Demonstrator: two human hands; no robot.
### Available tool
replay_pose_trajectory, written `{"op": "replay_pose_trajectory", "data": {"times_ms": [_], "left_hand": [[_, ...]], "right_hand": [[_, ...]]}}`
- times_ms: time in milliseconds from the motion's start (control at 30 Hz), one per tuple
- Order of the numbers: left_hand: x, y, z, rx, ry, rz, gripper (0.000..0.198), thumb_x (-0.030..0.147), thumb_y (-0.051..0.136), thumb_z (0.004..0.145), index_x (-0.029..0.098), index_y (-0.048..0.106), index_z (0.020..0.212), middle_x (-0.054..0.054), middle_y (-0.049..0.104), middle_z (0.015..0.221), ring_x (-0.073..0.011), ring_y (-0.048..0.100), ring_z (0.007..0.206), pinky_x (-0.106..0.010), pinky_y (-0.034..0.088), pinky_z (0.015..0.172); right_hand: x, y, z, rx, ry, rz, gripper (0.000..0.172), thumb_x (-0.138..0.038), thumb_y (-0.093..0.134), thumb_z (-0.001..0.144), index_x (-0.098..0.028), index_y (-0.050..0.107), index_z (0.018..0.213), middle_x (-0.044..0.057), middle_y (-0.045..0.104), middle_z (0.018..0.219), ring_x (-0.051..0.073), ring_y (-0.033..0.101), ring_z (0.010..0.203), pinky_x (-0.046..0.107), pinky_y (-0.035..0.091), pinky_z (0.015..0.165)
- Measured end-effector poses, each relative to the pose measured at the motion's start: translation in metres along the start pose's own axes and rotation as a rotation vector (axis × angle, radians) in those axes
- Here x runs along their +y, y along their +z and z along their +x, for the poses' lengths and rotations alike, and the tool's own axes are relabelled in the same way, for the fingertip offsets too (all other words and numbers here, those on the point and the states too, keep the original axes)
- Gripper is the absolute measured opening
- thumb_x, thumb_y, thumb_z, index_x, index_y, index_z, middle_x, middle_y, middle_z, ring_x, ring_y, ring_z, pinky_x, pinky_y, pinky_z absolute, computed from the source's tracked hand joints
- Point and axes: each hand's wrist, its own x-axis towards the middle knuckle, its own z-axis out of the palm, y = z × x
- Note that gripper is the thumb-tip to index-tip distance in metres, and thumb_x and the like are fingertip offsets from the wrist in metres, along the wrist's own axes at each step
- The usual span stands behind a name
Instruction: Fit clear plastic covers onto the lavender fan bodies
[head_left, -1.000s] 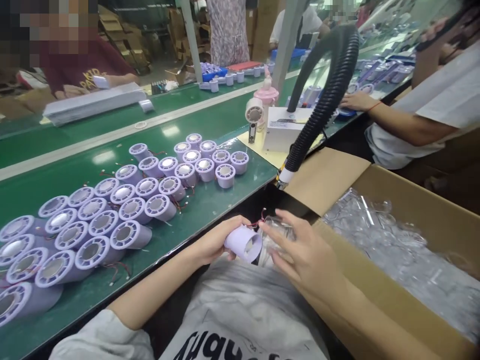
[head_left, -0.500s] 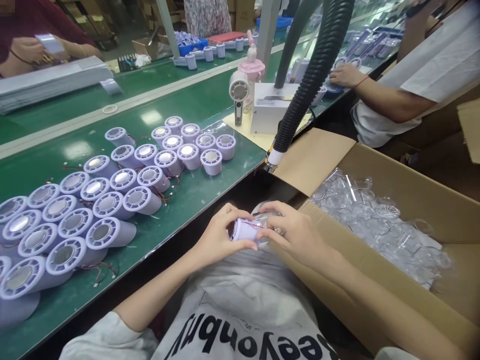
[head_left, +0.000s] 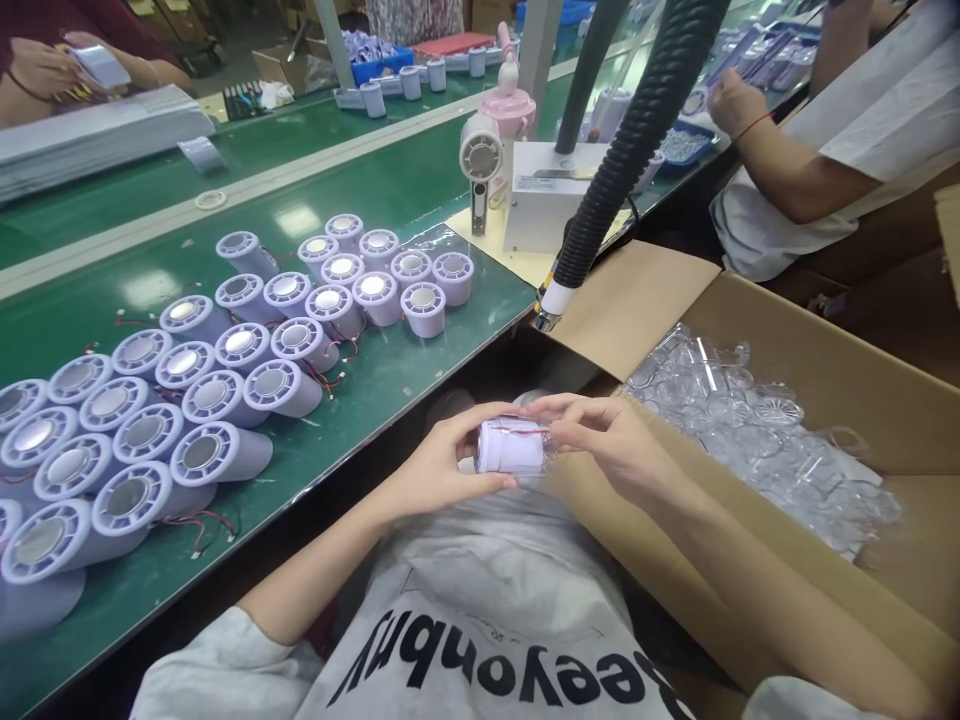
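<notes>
My left hand (head_left: 442, 455) is closed round a lavender cylindrical fan housing (head_left: 514, 448), held on its side above my lap. Clear plastic (head_left: 550, 455) shows at the housing's right end and seems to surround it. A thin red wire (head_left: 525, 431) runs along the top of the housing to the fingertips of my right hand (head_left: 600, 432). Those fingers are pinched on the wire at that end, close to the clear plastic. On the green bench to the left stand several similar lavender housings (head_left: 217, 395) with silver discs in their ends, some trailing red and dark wires.
A cardboard box (head_left: 825, 320) to my right holds several clear plastic covers (head_left: 750, 430). A black corrugated hose (head_left: 637, 130) hangs over the bench edge near a white box (head_left: 551, 210) and a handheld fan (head_left: 480, 165). Other people work across the bench and at the right.
The housing now sits level, with clear plastic about its right end. My right hand has shifted from gripping clear plastic to pinching at the wire. The right co-worker's hand rose.
</notes>
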Motion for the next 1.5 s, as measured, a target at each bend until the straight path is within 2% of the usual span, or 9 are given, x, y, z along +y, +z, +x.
{"op": "replay_pose_trajectory", "data": {"times_ms": [67, 167, 300, 533, 733, 933, 1033, 1167, 1500], "left_hand": [[0.002, 0.002, -0.002, 0.021, -0.035, -0.132, 0.06, 0.024, 0.077, 0.073, 0.027, 0.053, 0.129, -0.008, 0.054, 0.135, -0.0232, 0.057, 0.117, -0.035, 0.048, 0.099], [0.002, 0.004, -0.006, 0.049, -0.082, -0.258, 0.054, 0.024, 0.074, 0.077, 0.026, 0.054, 0.127, -0.008, 0.054, 0.136, -0.0231, 0.059, 0.114, -0.034, 0.051, 0.093], [0.001, 0.004, -0.009, -0.006, -0.113, -0.268, 0.066, 0.023, 0.076, 0.074, 0.034, 0.048, 0.134, -0.006, 0.049, 0.142, -0.0242, 0.059, 0.114, -0.033, 0.054, 0.088], [0.007, 0.0, -0.012, -0.058, 0.019, -0.127, 0.079, 0.017, 0.081, 0.068, 0.038, 0.048, 0.136, -0.004, 0.047, 0.146, -0.0274, 0.049, 0.131, -0.037, 0.045, 0.106], [0.009, -0.001, -0.015, -0.058, 0.054, -0.026, 0.079, 0.018, 0.082, 0.067, 0.036, 0.048, 0.137, -0.006, 0.049, 0.144, -0.0272, 0.051, 0.129, -0.038, 0.046, 0.105], [0.008, -0.004, -0.016, -0.076, 0.106, 0.029, 0.078, 0.019, 0.082, 0.067, 0.035, 0.049, 0.137, -0.008, 0.048, 0.145, -0.0285, 0.047, 0.133, -0.04, 0.046, 0.105], [0.008, -0.004, -0.016, -0.076, 0.118, 0.055, 0.079, 0.02, 0.082, 0.067, 0.035, 0.049, 0.137, -0.007, 0.049, 0.144, -0.0282, 0.047, 0.133, -0.04, 0.045, 0.106], [0.009, -0.005, -0.015, -0.066, 0.143, 0.085, 0.08, 0.02, 0.083, 0.065, 0.035, 0.05, 0.136, -0.007, 0.051, 0.143, -0.0281, 0.046, 0.133, -0.04, 0.042, 0.109], [0.004, -0.006, -0.014, -0.083, 0.215, 0.128, 0.083, 0.024, 0.083, 0.065, 0.036, 0.047, 0.139, -0.008, 0.046, 0.147, -0.0305, 0.041, 0.138, -0.047, 0.038, 0.112]], "right_hand": [[0.003, -0.002, -0.004, -0.084, -0.107, -0.091, 0.019, -0.038, 0.082, 0.073, -0.021, 0.074, 0.077, 0.009, 0.068, 0.117, 0.029, 0.062, 0.111, 0.042, 0.053, 0.091], [0.009, -0.004, -0.011, -0.159, -0.353, -0.408, 0.037, -0.026, 0.082, 0.075, -0.025, 0.071, 0.11, 0.009, 0.057, 0.136, 0.028, 0.053, 0.125, 0.043, 0.044, 0.106], [0.012, -0.005, -0.018, -0.157, -0.479, -0.551, 0.04, -0.022, 0.075, 0.082, -0.025, 0.064, 0.121, 0.007, 0.062, 0.129, 0.026, 0.055, 0.124, 0.039, 0.047, 0.104], [0.0, -0.004, -0.022, -0.177, -0.299, -0.386, 0.043, -0.026, 0.078, 0.079, -0.028, 0.061, 0.119, 0.001, 0.066, 0.119, 0.02, 0.064, 0.104, 0.03, 0.057, 0.091], [-0.002, -0.003, -0.023, -0.185, -0.151, -0.248, 0.041, -0.029, 0.079, 0.079, -0.029, 0.062, 0.116, 0.001, 0.064, 0.113, 0.02, 0.063, 0.103, 0.03, 0.057, 0.088], [-0.003, -0.001, -0.023, -0.21, 0.035, -0.059, 0.037, -0.031, 0.076, 0.081, -0.025, 0.059, 0.113, 0.005, 0.06, 0.12, 0.019, 0.062, 0.099, 0.028, 0.056, 0.08], [-0.002, 0.001, -0.022, -0.222, 0.089, 0.03, 0.035, -0.035, 0.074, 0.083, -0.024, 0.057, 0.111, 0.004, 0.065, 0.108, 0.017, 0.063, 0.093, 0.027, 0.055, 0.077], [0.002, 0.004, -0.02, -0.218, 0.177, 0.124, 0.037, -0.046, 0.07, 0.084, -0.022, 0.054, 0.108, 0.001, 0.065, 0.088, 0.013, 0.065, 0.072, 0.025, 0.057, 0.065], [0.009, 0.009, -0.016, -0.215, 0.386, 0.246, 0.052, -0.067, 0.065, 0.079, -0.018, 0.051, 0.09, 0.001, 0.066, 0.066, 0.014, 0.067, 0.052, 0.019, 0.055, 0.047]]}}
